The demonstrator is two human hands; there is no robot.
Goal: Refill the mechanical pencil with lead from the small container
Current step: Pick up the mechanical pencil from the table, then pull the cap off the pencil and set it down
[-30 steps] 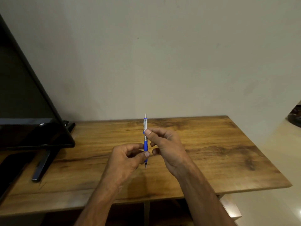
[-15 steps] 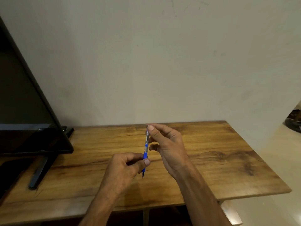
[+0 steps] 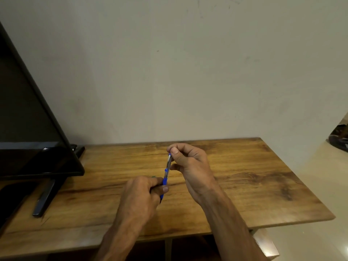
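A blue and silver mechanical pencil (image 3: pixel 166 171) stands nearly upright above the wooden table (image 3: pixel 244 178), tip down. My left hand (image 3: pixel 143 194) grips its blue lower part between thumb and fingers. My right hand (image 3: pixel 190 166) pinches the top end of the pencil with thumb and forefinger. A small green bit (image 3: pixel 153 177) peeks out behind my left fingers; I cannot tell what it is. No lead container is plainly visible.
A black monitor (image 3: pixel 32 147) on a dark stand (image 3: pixel 45 198) fills the left side of the table. A plain wall rises right behind the table. The table's right edge drops to a pale floor (image 3: pixel 310 185).
Both hands and the pencil have sunk in the view and moved a little toward me. My right fingers slid from the pencil's middle up to its top end.
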